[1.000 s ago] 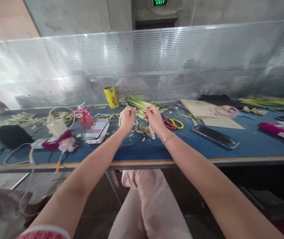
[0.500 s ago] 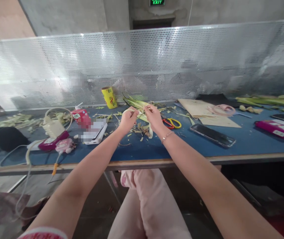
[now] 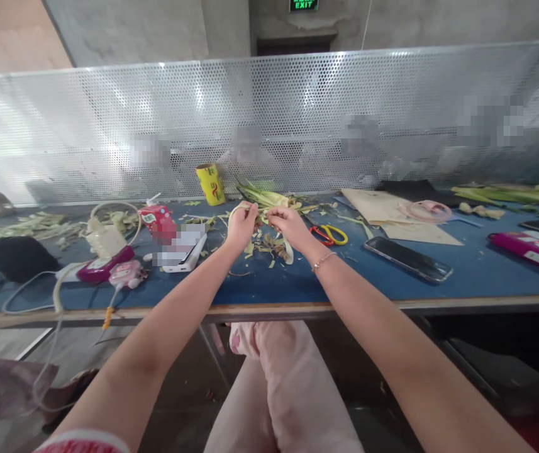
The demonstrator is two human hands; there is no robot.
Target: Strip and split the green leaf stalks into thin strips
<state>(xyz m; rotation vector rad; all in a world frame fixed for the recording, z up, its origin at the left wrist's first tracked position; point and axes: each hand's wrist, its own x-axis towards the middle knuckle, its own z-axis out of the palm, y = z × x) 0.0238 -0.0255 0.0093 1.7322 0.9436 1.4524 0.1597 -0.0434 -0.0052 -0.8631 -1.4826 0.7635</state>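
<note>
Over the middle of the blue table [image 3: 288, 286], my left hand [image 3: 241, 223] is closed with fingers pinched around a thin pale green leaf strip [image 3: 260, 217]. My right hand [image 3: 288, 224], with a bracelet at the wrist, is also pinched, a short gap to its right; what sits between its fingertips is too small to make out. Just beyond both hands lies a bundle of long green leaf stalks [image 3: 269, 196]. Below them are scattered peelings and brown scraps [image 3: 273, 244]. Scissors with red and yellow handles [image 3: 335, 235] rest right of my right hand.
A yellow-wrapped roll [image 3: 211, 185] stands near the perforated metal screen [image 3: 288, 113]. To the left are a white device [image 3: 187, 251], a red pouch [image 3: 158, 220] and cables. A phone [image 3: 408, 258], cardboard [image 3: 401, 217] and a purple box [image 3: 528, 248] lie right.
My hands have moved slightly apart, and the pale strip that stretched between them shows less now. The view has shifted a little; the things on the table have stayed in place.
</note>
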